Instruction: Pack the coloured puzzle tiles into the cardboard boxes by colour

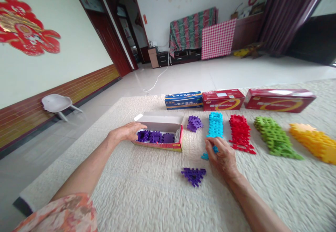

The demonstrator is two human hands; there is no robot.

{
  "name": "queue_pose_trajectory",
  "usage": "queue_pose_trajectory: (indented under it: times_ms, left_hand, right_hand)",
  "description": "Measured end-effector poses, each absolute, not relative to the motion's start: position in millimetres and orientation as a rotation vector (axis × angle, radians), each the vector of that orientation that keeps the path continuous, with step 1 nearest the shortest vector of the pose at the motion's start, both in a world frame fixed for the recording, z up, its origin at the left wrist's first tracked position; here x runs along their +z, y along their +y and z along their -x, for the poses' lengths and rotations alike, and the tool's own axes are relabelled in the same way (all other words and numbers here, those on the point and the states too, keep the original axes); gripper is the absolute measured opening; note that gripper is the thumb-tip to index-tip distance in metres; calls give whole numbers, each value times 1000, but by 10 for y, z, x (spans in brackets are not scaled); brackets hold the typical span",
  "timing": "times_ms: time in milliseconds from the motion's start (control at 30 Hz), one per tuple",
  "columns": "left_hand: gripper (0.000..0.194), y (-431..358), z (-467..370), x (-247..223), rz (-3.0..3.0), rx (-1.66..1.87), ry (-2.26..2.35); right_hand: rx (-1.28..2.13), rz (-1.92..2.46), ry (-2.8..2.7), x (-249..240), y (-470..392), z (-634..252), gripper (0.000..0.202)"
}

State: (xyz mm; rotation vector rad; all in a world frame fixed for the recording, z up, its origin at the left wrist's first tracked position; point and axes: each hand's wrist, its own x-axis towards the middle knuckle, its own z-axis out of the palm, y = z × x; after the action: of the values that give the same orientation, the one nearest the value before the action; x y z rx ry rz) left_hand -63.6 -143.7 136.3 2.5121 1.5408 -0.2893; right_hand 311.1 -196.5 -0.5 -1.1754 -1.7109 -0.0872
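Observation:
My left hand (129, 131) grips the left end of an open cardboard box (160, 147), its fingers over the rim. Inside the box lie several purple interlocking plastic pieces (155, 137). My right hand (222, 155) is closed on a light blue interlocking piece (205, 156), mostly hidden under the fingers. Just beyond it is a row of overlapping light blue pieces (215, 124). A purple triangular piece (194, 176) lies nearer me, left of my right hand. Right of the box sits a small pile of purple pieces (194, 123).
Rows of red pieces (239, 134), green pieces (275, 137) and yellow pieces (315, 142) lie to the right. Behind them stand a blue box (183, 101) and two red boxes, one short (223, 100), one long (279, 100). All rest on a quilted cream cover (147, 190).

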Motion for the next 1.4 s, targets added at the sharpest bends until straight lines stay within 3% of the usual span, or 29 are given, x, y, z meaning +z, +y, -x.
queue_pose_trajectory:
  times_ms: [200,467,633,867,1000,1133,1400]
  left_hand:
    - [60,-1459,520,1429,-2521,-402,1618]
    - [29,-1508,-250,1595,-2846,-52,1566]
    - [29,-1206,-1103,1599,-2929,211,1399]
    - [23,-769,-1938,1299,-2878,-218,1318]
    - [35,-703,-2063,1103,-2744,-431,1475]
    - [41,-723,-2059,995,-2702,-477,1542]
    - [32,-777,-2038,949,-2771,-410,1546]
  right_hand:
    - [-92,1159,-1711,-32,-1956,-3122,14]
    - [-91,1193,-1670,-34,-1959,-3120,14]
    - [-102,1217,-1638,-34,-1952,-3126,15]
    - [-87,1231,-1633,10,-1977,-3128,14]
    - [-89,1225,-1627,18,-1974,-3120,13]
    - [-100,1225,-1629,14,-1973,-3109,14]
    - [-105,1230,-1627,38,-1985,-3111,15]
